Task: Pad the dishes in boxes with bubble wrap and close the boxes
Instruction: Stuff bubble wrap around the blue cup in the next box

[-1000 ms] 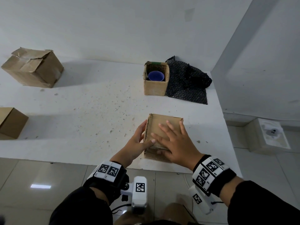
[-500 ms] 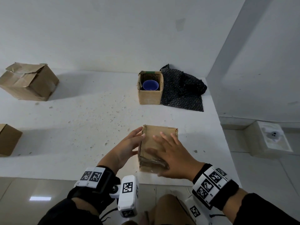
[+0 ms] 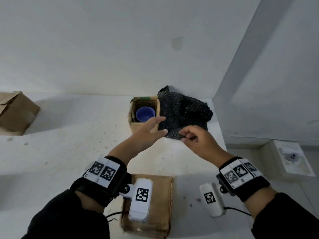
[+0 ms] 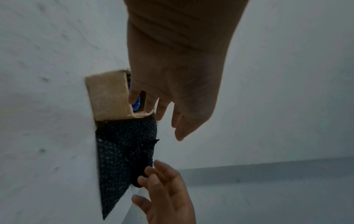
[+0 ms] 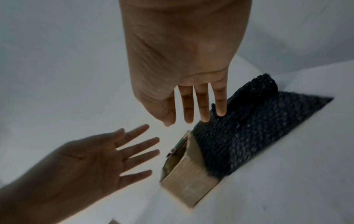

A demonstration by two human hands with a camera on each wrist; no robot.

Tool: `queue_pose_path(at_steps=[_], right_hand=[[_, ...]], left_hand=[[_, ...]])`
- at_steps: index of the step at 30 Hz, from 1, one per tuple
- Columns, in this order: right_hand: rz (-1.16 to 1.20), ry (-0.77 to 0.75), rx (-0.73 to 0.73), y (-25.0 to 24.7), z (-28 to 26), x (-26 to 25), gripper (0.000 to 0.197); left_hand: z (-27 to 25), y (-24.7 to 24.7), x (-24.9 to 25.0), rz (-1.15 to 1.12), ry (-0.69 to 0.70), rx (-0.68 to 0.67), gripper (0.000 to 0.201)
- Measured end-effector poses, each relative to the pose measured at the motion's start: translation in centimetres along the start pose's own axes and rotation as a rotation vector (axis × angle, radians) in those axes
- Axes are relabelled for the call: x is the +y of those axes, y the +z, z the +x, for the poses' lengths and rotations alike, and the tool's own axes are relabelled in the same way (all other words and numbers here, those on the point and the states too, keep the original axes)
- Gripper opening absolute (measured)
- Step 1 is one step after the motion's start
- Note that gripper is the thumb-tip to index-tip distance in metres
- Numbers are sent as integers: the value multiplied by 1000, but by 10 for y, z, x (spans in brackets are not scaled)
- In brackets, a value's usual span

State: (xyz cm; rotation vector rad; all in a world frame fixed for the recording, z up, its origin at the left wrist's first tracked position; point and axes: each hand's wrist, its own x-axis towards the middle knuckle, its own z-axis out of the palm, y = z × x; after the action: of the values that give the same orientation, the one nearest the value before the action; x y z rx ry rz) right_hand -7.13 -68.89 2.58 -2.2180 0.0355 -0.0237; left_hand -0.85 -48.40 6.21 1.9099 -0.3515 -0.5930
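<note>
Both hands are out over the far end of the white worktop point(image 3: 72, 152), reaching for the open cardboard box point(image 3: 138, 125) with the blue bowl point(image 3: 145, 114) sitting in it. Right beside that box, touching its side, lies a crumpled sheet of black bubble wrap point(image 3: 184, 114).

The left hand point(image 3: 146, 133) has its fingers straight and spread, holding nothing. The right hand point(image 3: 198, 140) looks half curled from overhead, yet the right wrist view shows its fingers point(image 5: 203, 106) hanging straight and apart above the wrap, gripping nothing.

The wrap should be feather-light, soft and springy; I'd pinch it at a loose edge or corner, since it will flop and unfold as it lifts. The bowl is likely ceramic and would chip, so the padding should be pushed in around it, not onto it hard. The box is thin card and may slide when pressed, so a steadying hand would help.

The head view alone shows the closed box point(image 3: 155, 204) near the worktop's front edge and another box point(image 3: 15, 114) far left. The left wrist view shows only a sliver of blue at the box mouth.
</note>
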Motion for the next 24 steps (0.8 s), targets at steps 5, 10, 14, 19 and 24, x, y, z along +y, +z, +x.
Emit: queue_pose_path(at_steps=[5, 10, 14, 19, 24], right_hand=[[-259, 71, 50, -19, 66, 55, 56], [-652, 65, 30, -19, 108, 93, 76], [-724, 36, 19, -14, 128, 115, 75], [-678, -151, 186, -4, 136, 133, 49], [-507, -198, 257, -12, 137, 126, 34]], left_hand=[[80, 28, 9, 278, 107, -28, 54], [141, 59, -5, 566, 124, -34, 70], [168, 74, -23, 748, 5, -72, 74], [179, 82, -32, 843, -53, -48, 70], [182, 82, -26, 862, 7, 99, 55]])
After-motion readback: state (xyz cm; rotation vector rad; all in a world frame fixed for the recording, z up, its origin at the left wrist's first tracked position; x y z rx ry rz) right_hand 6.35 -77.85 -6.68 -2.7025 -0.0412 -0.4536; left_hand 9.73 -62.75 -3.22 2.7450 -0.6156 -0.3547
